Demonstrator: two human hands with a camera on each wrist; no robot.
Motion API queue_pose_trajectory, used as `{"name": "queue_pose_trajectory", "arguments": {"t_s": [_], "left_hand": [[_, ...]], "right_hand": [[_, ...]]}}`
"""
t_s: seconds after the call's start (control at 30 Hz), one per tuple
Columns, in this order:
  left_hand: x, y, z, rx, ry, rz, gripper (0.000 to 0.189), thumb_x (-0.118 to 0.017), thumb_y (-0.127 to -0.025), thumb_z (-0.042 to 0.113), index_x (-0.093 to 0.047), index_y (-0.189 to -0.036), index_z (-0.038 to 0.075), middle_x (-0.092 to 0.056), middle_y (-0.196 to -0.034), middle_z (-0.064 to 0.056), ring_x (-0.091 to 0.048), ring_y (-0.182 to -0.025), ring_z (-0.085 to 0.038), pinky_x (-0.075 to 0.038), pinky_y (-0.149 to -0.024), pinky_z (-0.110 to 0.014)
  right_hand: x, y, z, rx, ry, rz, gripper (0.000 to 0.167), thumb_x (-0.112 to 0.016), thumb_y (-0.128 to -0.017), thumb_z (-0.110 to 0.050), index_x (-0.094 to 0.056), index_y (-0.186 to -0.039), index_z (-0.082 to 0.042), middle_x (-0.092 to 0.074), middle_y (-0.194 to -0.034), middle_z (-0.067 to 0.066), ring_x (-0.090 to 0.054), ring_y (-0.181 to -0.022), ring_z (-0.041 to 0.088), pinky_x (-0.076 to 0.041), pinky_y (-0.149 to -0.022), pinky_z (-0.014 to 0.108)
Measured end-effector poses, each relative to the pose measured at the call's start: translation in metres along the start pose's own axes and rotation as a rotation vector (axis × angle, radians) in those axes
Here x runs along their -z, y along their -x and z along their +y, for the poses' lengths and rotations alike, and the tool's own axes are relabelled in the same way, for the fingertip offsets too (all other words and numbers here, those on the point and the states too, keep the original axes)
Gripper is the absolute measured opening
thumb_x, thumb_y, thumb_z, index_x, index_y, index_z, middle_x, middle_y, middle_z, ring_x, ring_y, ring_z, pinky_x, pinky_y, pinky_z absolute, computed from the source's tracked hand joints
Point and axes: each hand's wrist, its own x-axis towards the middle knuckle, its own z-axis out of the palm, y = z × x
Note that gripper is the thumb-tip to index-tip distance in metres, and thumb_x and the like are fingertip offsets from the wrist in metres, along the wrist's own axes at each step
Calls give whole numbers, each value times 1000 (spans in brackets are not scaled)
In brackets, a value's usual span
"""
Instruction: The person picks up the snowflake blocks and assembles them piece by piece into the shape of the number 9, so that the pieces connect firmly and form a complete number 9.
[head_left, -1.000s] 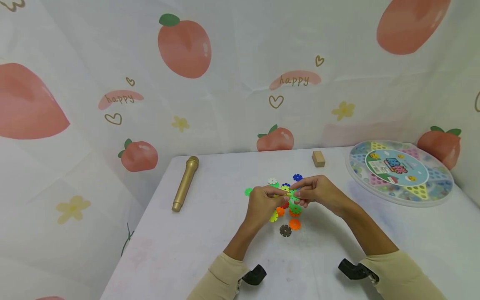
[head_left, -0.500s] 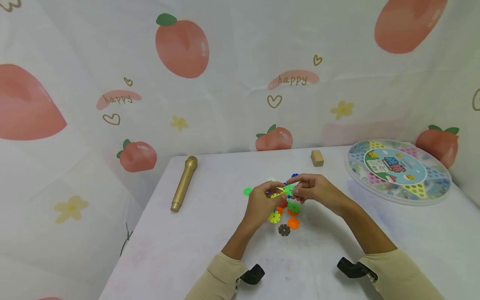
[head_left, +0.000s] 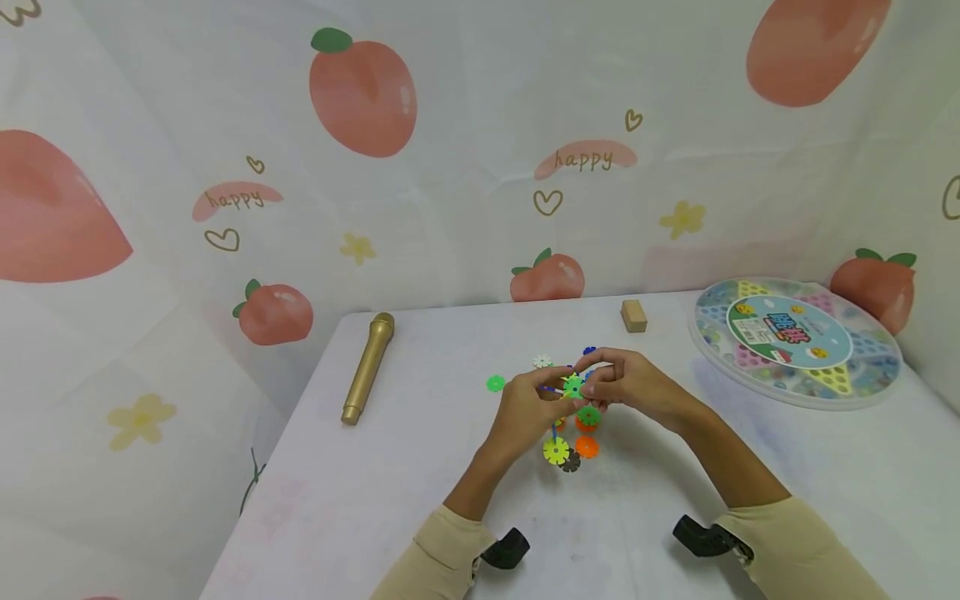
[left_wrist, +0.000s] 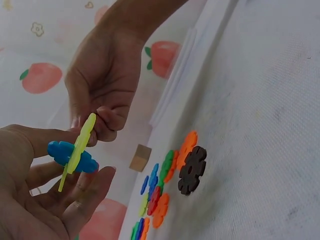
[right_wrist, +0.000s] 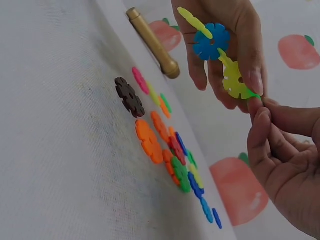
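Note:
Several notched plastic discs are joined in a chain between the two hands. In the right wrist view it has a blue disc (right_wrist: 212, 42), a yellow disc (right_wrist: 233, 80) and another yellow disc (right_wrist: 194, 22). My left hand (head_left: 527, 410) grips the chain near a green disc (head_left: 573, 387). Fingers of my right hand (head_left: 637, 385) pinch this green disc's edge; the fingertips of both hands meet there. At the chain's lower end, a yellow disc (head_left: 556, 451) hangs in front of the brown disc (head_left: 572, 462) on the table. Fingers partly hide the joints.
Loose discs lie under and around the hands, among them an orange disc (head_left: 587, 447) and a green disc (head_left: 496, 382). A gold microphone-shaped stick (head_left: 368, 368) lies left. Behind are a wooden block (head_left: 633, 317) and, at right, a round game box (head_left: 795, 342).
The chain has turned in the hands; its yellow end disc has swung lower, over the brown disc. The green disc now faces up more, and the fingertips have drawn closer together.

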Motion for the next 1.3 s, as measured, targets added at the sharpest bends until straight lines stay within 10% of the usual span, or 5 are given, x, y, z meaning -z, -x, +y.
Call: {"name": "queue_pose_trajectory", "arguments": {"t_s": [0.63,1.3], "left_hand": [[15,-2,1,68,-39,35,34,-85,-91,23,-78,-122,11,-73,-110,-3,-71,-93,-17,-63,-76,-27],[27,-5,4,120,-19,61,36,-84,-92,23,-79,-125,9,-74,-108,-5,-74,-100,-22,-64,-81,-32]], "right_hand": [[-2,-2,6,-51,65,3,35,-71,-99,-14,-63,-128,5,-75,-101,21,-70,-86,34,-62,-75,34],[-19,-4,24,2,373,-279,34,-80,-88,-5,-75,-121,-6,-75,-105,6,-68,-97,23,-61,-80,26]]}}
